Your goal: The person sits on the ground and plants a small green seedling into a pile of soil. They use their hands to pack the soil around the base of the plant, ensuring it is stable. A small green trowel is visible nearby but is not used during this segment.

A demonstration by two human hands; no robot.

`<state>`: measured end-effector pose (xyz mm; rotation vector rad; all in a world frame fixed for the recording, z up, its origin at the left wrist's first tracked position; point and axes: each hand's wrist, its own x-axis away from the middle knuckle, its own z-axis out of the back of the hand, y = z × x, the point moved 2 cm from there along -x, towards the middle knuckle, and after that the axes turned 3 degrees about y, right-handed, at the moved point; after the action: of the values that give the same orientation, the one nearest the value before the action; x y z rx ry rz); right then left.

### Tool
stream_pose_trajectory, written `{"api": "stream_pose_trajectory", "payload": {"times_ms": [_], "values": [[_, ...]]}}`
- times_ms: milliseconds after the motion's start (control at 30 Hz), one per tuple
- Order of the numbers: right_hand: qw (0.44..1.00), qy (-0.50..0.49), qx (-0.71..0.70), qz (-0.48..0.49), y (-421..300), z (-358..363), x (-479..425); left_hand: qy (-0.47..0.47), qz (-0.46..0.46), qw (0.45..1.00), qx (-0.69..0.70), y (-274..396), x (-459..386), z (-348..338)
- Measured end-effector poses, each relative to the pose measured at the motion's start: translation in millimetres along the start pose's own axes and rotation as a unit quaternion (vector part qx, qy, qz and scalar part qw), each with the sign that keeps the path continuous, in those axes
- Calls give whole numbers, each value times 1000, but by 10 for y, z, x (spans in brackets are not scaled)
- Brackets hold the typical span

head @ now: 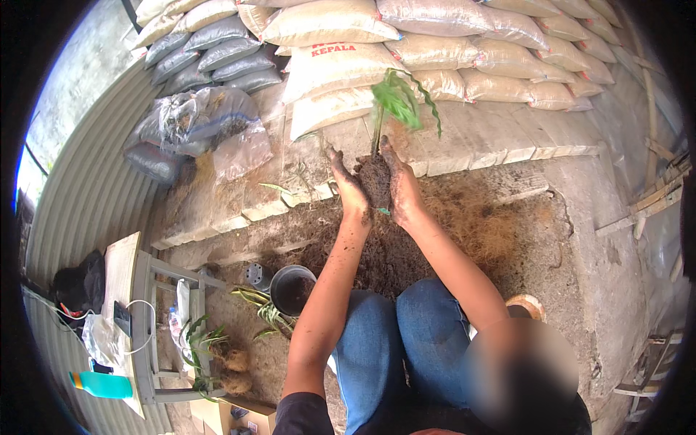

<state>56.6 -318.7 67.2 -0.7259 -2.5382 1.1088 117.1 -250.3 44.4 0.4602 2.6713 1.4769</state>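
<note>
A green leafy plant [398, 100] stands upright with its dark root ball [375, 182] cupped from both sides. My left hand [348, 182] presses the left side of the soil, and my right hand [401, 185] holds the right. Dark soil coats the fingers of both hands. A small green scrap [383, 211] shows at the bottom of the root ball. Beneath my hands lies a heap of dark soil [386, 266], partly hidden by my forearms and knees. Brown coir fibre [484, 217] spreads to its right.
A black plant pot [292, 290] holding soil and a smaller dark pot [258, 276] stand left of my left forearm. Uprooted plants [204, 342] lie farther left, beside a table [128, 255]. Stacked filled sacks [440, 51] line the back, behind a raised concrete ledge [489, 130].
</note>
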Motion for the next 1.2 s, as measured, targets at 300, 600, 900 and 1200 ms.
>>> {"api": "stream_pose_trajectory", "payload": {"times_ms": [300,600,900,1200], "values": [[969,99,227,3,-49,62,41,51,-59,996,-51,-94,-25,44],[979,-99,178,2,-106,-51,79,-41,51,996,-62,-10,118,-54],[959,10,273,80,49,160,-160,-56,51,995,68,-84,79,-128],[987,45,152,21,149,143,-226,-77,31,996,-30,46,176,-169]]}}
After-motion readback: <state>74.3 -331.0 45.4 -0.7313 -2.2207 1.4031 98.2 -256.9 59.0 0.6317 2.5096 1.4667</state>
